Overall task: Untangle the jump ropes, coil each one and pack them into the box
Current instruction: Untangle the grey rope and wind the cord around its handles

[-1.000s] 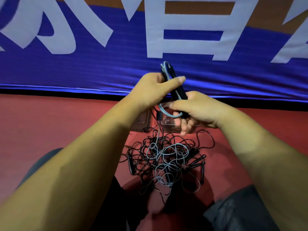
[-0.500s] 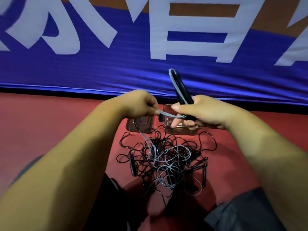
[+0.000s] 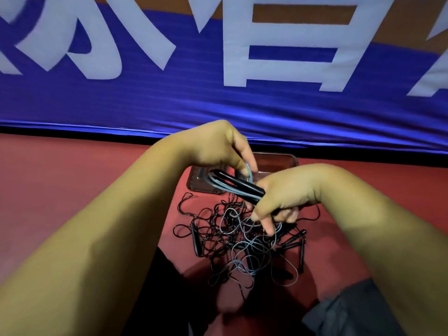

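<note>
- Your right hand (image 3: 283, 200) grips the black plastic handles (image 3: 238, 182) wound with grey-blue cord (image 3: 251, 175), now tipped flat, not upright.
- Your left hand (image 3: 218, 149) pinches another cord loop on.
- Coiling ongoing; black rope tangle (image 3: 218, 229) on red floor (image 3: 97, 190), clear plastic box (image 3: 276, 161) behind.

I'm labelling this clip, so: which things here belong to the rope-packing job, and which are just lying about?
Part of the job: left hand, right hand, bundled rope held by both, tangled ropes, clear box, second clear piece beside it, perhaps its lid.
Just there: blue banner, red floor.
</note>
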Available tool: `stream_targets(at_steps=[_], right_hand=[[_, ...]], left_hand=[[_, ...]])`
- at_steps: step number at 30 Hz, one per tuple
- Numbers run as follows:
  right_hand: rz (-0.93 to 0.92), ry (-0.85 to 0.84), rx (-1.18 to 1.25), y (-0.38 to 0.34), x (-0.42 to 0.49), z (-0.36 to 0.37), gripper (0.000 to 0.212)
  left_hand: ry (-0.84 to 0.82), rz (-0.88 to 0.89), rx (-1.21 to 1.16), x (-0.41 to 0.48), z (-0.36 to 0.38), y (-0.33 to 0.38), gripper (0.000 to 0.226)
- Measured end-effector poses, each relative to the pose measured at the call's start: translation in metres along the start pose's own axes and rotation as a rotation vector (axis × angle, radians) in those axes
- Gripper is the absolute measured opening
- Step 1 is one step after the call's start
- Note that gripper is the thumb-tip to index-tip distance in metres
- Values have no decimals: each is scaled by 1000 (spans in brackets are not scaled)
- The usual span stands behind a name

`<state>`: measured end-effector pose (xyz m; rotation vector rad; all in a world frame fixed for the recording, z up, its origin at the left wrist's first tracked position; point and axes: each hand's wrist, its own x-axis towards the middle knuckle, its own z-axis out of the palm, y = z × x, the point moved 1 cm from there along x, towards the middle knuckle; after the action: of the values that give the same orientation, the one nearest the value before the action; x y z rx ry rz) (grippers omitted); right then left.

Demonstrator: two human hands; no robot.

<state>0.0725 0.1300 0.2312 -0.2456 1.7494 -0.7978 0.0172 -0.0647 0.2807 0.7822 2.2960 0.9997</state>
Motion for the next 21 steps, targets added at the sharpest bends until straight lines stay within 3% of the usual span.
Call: stream_targets(at_steps=[3,7,12,15,17,19,21], right_hand=[[118,171,-94,5,3,-7,32],[236,406,-140,3,-1,-12,28],[266,649,-28,7,0,-24,22],[201,929,-100,6,2,-35,24],[131,1065,-103,5,2,-40,16],[76,1123,-88,4,2,-43,18],[19,1150,-99,2,0,-44,20]], left_hand=[[46,59,227,5,6,7,21],[88,168,483,6,17,13,32],[209,125,557,13,34,15,38],[248,-113,477,16,42,18,29],[132,-220,212,18,46,15,9],[-6,-274,-64,16,47,10,23],[-103,-256,-185,14,42,5,40]])
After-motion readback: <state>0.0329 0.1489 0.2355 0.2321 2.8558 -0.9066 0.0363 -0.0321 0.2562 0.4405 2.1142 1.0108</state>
